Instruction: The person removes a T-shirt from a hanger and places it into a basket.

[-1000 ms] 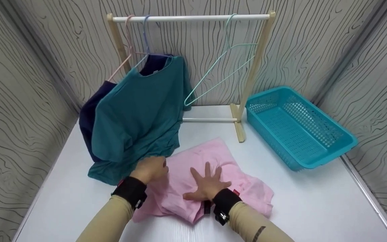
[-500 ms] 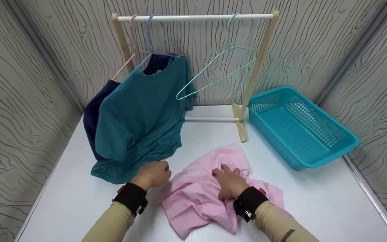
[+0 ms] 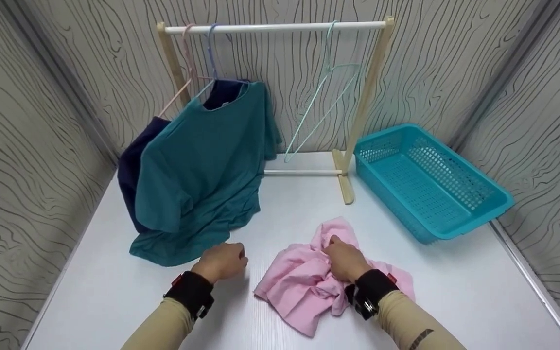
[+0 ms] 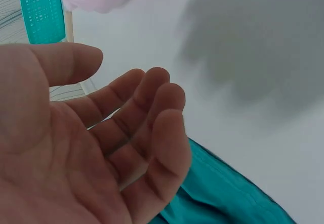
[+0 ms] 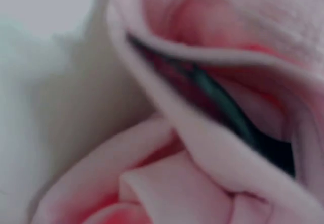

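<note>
A crumpled pink garment (image 3: 304, 284) lies bunched on the white table. In the head view my right hand (image 3: 347, 260) grips it near its middle, fingers curled into the cloth. Folds of the same pink cloth (image 5: 202, 148) fill the right wrist view, blurred, and the fingers are hidden there. My left hand (image 3: 222, 261) hovers over the table between the teal shirt (image 3: 207, 160) and the pink garment. In the left wrist view that hand (image 4: 91, 138) has loosely curled fingers, thumb apart, and holds nothing.
The teal shirt and a navy garment (image 3: 131, 165) hang on hangers from the white rail (image 3: 275, 27) of a wooden-ended rack. A mint-green hanger (image 3: 309, 104) hangs bare at its right end. A turquoise basket (image 3: 392, 184) stands at the right. Patterned walls enclose the table.
The right hand has gone from lying spread on the pink garment to gripping it. The cloth has been bunched up and drawn right, away from the left hand. The mint-green hanger has swung.
</note>
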`<state>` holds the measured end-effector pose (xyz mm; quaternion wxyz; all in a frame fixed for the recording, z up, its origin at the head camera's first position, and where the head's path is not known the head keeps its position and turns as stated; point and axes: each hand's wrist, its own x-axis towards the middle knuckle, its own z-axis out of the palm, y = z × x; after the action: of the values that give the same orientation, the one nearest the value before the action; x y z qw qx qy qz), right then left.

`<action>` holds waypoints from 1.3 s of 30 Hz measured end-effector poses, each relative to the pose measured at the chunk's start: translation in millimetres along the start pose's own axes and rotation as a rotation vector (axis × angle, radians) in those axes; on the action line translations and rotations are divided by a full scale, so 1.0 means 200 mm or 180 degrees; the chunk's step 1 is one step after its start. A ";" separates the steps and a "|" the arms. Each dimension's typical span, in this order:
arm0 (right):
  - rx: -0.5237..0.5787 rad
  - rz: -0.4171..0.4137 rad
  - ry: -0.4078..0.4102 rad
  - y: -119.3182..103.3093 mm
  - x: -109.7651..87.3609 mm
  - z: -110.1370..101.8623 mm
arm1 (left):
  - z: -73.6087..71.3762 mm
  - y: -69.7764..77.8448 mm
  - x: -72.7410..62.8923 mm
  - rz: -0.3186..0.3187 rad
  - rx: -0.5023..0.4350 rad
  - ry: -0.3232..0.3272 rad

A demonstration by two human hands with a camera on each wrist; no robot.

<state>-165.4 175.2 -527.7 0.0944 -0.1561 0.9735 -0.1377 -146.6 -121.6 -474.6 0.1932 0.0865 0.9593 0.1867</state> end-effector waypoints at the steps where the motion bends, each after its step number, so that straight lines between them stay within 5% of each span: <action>1: -0.0009 0.0004 -0.0015 0.01 0.01 -0.01 | 0.00 0.00 0.00 -0.0004 0.0009 -0.0009; 9: 0.0038 -0.0029 0.0000 0.07 0.01 -0.11 | 0.01 0.03 -0.01 -0.0100 -0.0108 -0.0099; 20: -0.0090 -0.0293 0.0075 0.11 0.02 -0.46 | 0.02 0.00 -0.02 -0.0150 -0.0139 -0.0185; 33: -0.0182 -0.0053 0.0256 0.12 0.03 -1.06 | 0.03 -0.01 -0.03 -0.0135 -0.0223 -0.0224; 39: -0.0217 0.0105 0.0547 0.14 0.04 -1.35 | 0.03 -0.01 -0.05 -0.0112 -0.0231 -0.0195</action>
<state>-241.1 263.1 -282.4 0.0074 -0.1308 0.9846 -0.1158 -135.9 -124.2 -477.5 0.2288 0.0683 0.9469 0.2152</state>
